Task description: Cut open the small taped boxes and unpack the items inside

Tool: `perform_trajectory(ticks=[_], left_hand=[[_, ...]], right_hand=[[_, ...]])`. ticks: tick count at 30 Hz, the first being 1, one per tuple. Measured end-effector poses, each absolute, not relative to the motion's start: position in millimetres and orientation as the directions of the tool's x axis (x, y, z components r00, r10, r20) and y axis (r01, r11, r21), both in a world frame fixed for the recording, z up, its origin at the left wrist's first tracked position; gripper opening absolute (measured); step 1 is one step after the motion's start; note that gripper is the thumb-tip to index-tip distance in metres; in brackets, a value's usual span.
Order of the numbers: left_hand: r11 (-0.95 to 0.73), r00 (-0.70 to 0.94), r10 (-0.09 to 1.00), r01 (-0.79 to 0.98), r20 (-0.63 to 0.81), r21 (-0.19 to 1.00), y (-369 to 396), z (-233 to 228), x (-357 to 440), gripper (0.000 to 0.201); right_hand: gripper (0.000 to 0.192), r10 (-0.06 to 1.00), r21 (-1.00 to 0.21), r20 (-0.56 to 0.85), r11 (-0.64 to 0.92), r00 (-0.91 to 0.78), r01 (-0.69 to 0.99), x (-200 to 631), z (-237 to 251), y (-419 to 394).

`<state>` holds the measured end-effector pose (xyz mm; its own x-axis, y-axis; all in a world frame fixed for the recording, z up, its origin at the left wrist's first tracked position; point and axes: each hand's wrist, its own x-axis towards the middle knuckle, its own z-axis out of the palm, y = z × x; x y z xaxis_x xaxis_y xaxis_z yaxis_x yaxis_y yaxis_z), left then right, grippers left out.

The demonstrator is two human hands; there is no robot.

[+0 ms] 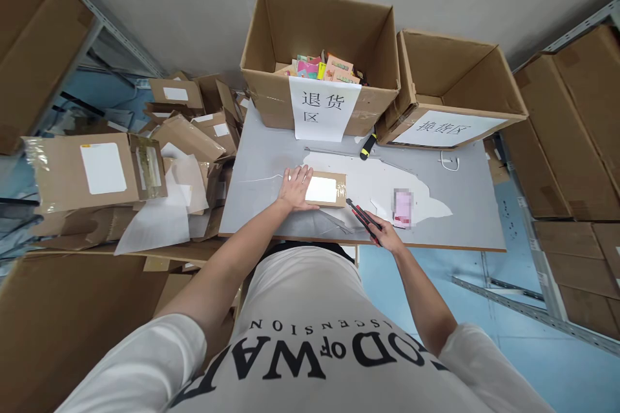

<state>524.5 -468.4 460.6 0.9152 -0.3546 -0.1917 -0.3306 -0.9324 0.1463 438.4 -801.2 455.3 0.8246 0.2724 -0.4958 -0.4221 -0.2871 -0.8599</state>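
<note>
A small flat cardboard parcel point(325, 189) with a white label lies on the grey table point(465, 232). My left hand point(294, 187) rests flat on its left end, fingers spread, pressing it down. My right hand point(385, 234) grips a red and black utility knife point(361, 216) whose tip points at the parcel's right edge, touching or nearly touching it.
Two open cartons stand at the table's back: one point(320, 45) with a paper sign and colourful packets, another point(450, 87) to its right. A yellow-black tool point(367, 146), a blurred pink item point(402, 208) and a white cable point(449, 161) lie nearby. Opened parcels point(121, 171) pile up left.
</note>
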Motion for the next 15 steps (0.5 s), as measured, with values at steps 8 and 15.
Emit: perform_trajectory(ticks=[8,15], left_hand=[[-0.927,0.91,-0.368,-0.342,-0.192,0.157,-467.9,457.9,526.4,0.121],[-0.933,0.909,-0.358,-0.337,-0.215,0.128,-468.1,460.4,523.4,0.123]], right_hand=[[0.071,0.275,-0.862,-0.494,-0.278,0.825,-0.424,419.9,453.2,-806.0],[0.074,0.166,-0.858,-0.476,-0.304,0.864,-0.415,417.0,443.3,-818.2]])
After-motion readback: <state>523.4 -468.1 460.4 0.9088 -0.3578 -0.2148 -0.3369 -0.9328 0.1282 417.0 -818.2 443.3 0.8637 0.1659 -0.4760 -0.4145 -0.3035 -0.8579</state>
